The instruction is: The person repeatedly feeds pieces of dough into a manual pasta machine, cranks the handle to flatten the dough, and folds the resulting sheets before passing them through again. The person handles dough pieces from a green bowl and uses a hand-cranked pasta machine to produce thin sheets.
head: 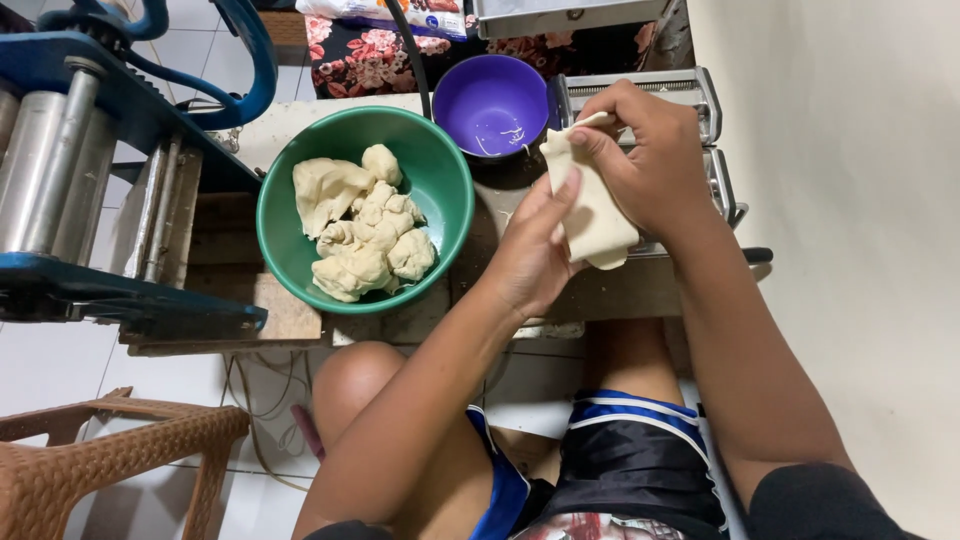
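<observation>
one head camera looks steeply down, close over the lap.

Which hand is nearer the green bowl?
Left. The left hand sits just right of the green bowl rim, holding the dough strip; the right hand is farther right.

Soft matt dough, glossy plastic, brushed metal.

The dough strip (592,215) looks smooth and floury-matt; the green bowl (445,175) and purple bowl (490,95) are shiny plastic; the pasta machine (700,100) and rollers (50,170) are dull metal; the stool (110,450) is woven brown plastic.
</observation>
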